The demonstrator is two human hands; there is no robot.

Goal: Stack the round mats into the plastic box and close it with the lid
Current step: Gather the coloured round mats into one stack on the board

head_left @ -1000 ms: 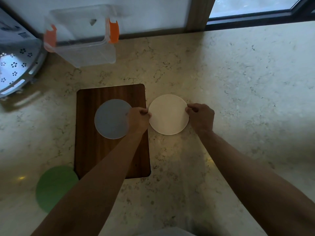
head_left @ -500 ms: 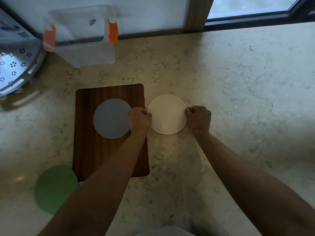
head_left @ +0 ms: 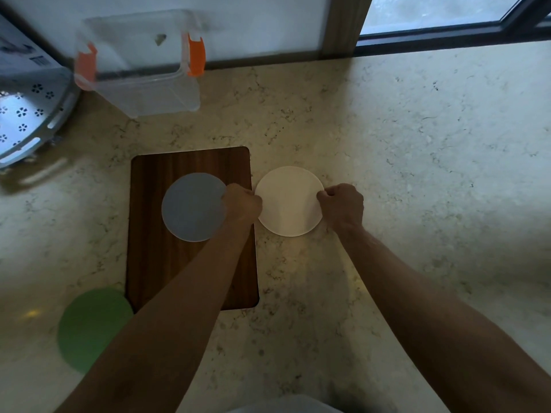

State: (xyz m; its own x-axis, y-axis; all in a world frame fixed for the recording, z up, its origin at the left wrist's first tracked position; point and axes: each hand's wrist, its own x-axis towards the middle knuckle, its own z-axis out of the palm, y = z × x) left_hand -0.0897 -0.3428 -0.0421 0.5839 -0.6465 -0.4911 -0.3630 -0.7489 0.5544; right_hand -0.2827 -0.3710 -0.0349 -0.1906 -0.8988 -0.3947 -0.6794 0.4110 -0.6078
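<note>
Head view
My left hand point(head_left: 243, 204): fingers curled, pinching the white mat's point(head_left: 287, 201) left edge.
My right hand point(head_left: 343, 204): closed on its right edge.
White mat: mid-tabletop point(head_left: 417, 174), just right of the wooden board point(head_left: 155, 248).
Grey mat point(head_left: 190, 211): on the board.
Green mat point(head_left: 89, 329): near the tabletop's front-left.
Plastic box point(head_left: 143, 70): at the tabletop's back edge, orange clips point(head_left: 196, 55) on its sides.

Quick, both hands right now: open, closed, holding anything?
Left hand: closed, pinching the left edge of the white mat.
Right hand: closed, pinching the same mat's right edge.
</note>
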